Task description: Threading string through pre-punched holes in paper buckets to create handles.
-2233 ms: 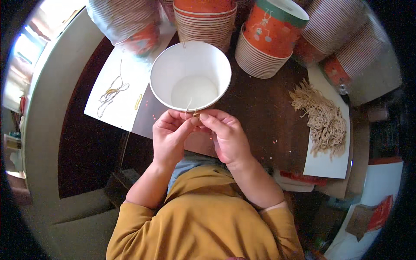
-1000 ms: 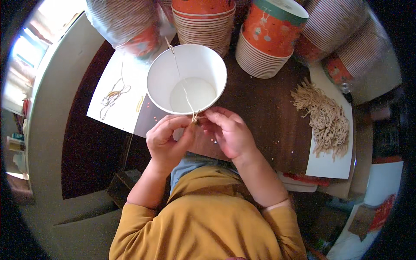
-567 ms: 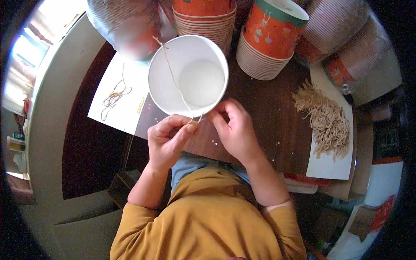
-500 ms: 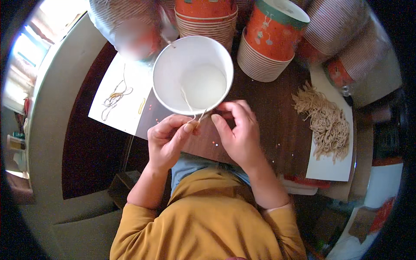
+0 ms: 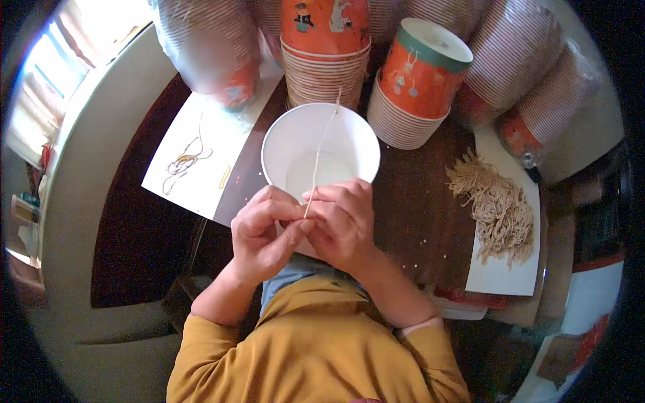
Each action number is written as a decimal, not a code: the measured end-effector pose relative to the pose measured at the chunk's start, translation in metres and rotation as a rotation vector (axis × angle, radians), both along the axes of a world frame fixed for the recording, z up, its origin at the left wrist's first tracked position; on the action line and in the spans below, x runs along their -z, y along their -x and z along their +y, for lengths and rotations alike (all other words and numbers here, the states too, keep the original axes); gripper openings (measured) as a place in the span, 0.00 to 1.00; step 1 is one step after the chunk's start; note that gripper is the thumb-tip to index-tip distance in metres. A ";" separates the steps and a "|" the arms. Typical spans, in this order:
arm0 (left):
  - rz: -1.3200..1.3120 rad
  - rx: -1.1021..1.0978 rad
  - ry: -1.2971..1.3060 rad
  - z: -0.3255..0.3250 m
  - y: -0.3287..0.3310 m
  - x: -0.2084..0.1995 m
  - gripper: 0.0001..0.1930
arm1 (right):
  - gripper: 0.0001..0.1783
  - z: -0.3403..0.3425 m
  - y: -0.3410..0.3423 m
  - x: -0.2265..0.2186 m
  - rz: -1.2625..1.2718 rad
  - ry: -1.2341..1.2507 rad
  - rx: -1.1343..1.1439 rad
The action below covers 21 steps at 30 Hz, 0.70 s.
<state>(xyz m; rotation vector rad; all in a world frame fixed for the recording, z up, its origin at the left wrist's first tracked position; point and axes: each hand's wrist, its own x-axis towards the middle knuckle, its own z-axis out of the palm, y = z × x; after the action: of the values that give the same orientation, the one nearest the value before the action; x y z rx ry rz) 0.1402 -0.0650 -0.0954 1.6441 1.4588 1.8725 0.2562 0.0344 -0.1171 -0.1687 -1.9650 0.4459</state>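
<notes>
Pinches a thin cream-coloured string (image 5: pixel 316 168) near its lower end between thumb and forefinger of the left hand (image 5: pixel 263 232). Holds the right hand (image 5: pixel 349 228) against the left fingertips, fingers curled close about the same string; cannot tell a grip from a light touch there. Has the string stretched over the open mouth of a round white-lined paper tub (image 5: pixel 285 144), from fingertips to far rim, with a tip sticking up past the rim. Has the tub just beyond the hands, at a dark brown tabletop (image 5: pixel 403 201). Has at left a white sheet (image 5: pixel 201 203) with a darker tangled cord (image 5: pixel 185 161) and a short yellow strip (image 5: pixel 224 177). Has at right a shaggy beige bundle of strands (image 5: pixel 502 211), partly on another white sheet (image 5: pixel 504 281). Faces nested orange-red printed tubs (image 5: pixel 322 74) behind, beside an upturned green-banded orange tub (image 5: pixel 423 77).
</notes>
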 end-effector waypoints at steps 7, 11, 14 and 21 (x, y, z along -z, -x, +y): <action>-0.483 0.246 -0.147 -0.011 0.002 -0.011 0.07 | 0.06 0.002 -0.003 0.004 -0.130 -0.070 0.061; -0.749 0.461 -0.131 -0.002 0.008 -0.003 0.05 | 0.09 -0.002 -0.011 -0.001 -0.337 -0.038 0.092; -0.802 0.647 -0.147 0.008 0.021 0.000 0.04 | 0.20 0.005 -0.014 -0.008 -0.341 0.040 0.067; -0.728 0.832 -0.125 0.006 0.071 0.026 0.08 | 0.28 0.095 -0.011 -0.075 -0.418 0.270 0.218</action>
<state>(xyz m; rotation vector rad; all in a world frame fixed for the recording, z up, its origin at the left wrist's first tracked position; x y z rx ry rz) 0.0690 -0.0588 -0.1214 1.1181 0.2915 1.7437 0.2673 0.1294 -0.0423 -0.6885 -2.2521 0.5649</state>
